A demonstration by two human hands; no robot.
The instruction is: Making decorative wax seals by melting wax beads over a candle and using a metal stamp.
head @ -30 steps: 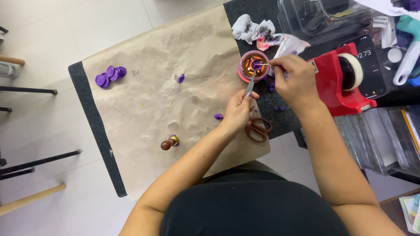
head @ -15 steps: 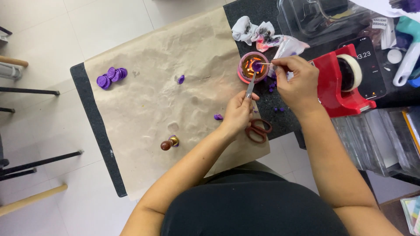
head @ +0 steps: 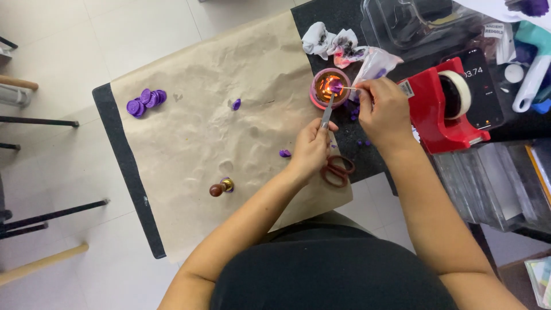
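Round pink burner glows beneath thin metal spoon.

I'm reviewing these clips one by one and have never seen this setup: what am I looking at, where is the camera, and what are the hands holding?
There is no machine here. A camera worn on a person's head looks down at their two bare hands over a table covered with brown paper. The left hand holds a metal spoon handle that reaches over a small pink burner glowing orange. The right hand holds a thin stick at the burner's rim. On the paper lie a pile of purple wax seals, stray purple bits and a wooden-handled stamp. Scissors sit near the left wrist; a red tape dispenser stands to the right.
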